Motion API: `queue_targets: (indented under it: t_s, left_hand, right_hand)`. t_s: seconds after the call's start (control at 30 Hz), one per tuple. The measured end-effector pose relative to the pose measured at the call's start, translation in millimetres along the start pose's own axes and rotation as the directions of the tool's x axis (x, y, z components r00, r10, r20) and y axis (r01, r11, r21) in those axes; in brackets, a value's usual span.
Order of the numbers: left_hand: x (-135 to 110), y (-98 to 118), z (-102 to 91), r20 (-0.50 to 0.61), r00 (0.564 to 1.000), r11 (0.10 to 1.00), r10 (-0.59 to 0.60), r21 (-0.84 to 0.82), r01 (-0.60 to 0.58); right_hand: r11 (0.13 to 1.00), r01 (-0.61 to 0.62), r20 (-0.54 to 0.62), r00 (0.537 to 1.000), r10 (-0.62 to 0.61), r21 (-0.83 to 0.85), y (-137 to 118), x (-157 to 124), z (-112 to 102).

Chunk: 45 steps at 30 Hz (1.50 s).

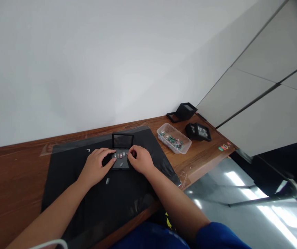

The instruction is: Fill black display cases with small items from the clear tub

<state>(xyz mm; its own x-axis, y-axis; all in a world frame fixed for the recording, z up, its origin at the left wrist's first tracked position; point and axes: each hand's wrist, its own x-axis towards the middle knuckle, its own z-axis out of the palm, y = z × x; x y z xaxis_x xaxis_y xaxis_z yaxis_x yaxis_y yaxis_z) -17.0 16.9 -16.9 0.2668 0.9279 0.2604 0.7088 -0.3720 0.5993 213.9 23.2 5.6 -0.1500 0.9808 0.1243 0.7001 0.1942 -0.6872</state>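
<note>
A small black display box [123, 140] lies with its windowed lid raised on a black mat [94, 204]. Across its grey insert runs a row of press-on nails [121, 156]; one loose nail [121, 164] lies lower on the same insert. Another pale nail [107, 181] is on the mat, in front of the box. My left hand [95, 166] rests at the box's left side, thumb and index finger spread near the row's left end. At the row's right end, my right hand [140, 159] pinches what looks like a press-on nail, mostly hidden by the fingers.
A clear plastic tub [173, 138] of many green and pink nails stands right of the mat. Beyond it are black boxes [198, 131] and another open black box [186, 111] by the wall. Small coloured rings [224, 147] lie near the table's right edge.
</note>
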Motion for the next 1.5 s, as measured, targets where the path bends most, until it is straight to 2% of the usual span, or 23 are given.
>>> queue_targets:
  t_s: [0.2,0.53,0.97,1.27,1.5]
  left_hand:
    - [0,0,-0.1,0.008,1.0,1.0,-0.005,-0.003,0.005]
    - [1,1,-0.6,0.009,1.0,1.0,-0.006,-0.004,0.006]
    - [-1,1,-1.2,0.007,1.0,1.0,0.005,-0.002,-0.005]
    - [0,2,-0.8,0.004,1.0,1.0,0.013,-0.001,-0.013]
    - [0,1,-0.2,0.004,1.0,1.0,0.016,0.004,-0.016]
  right_hand:
    - [1.0,0.023,0.001,1.0,-0.023,0.01,5,0,-1]
    - [0.985,0.165,0.064,0.984,-0.169,0.055,15,-2,-7]
    - [0.998,0.058,-0.041,0.998,-0.057,0.031,13,-1,-3]
    - [0.99,0.121,-0.022,0.993,-0.12,0.07,12,-1,-2]
    - [0.988,0.118,-0.048,0.992,-0.113,0.096,16,-1,-5]
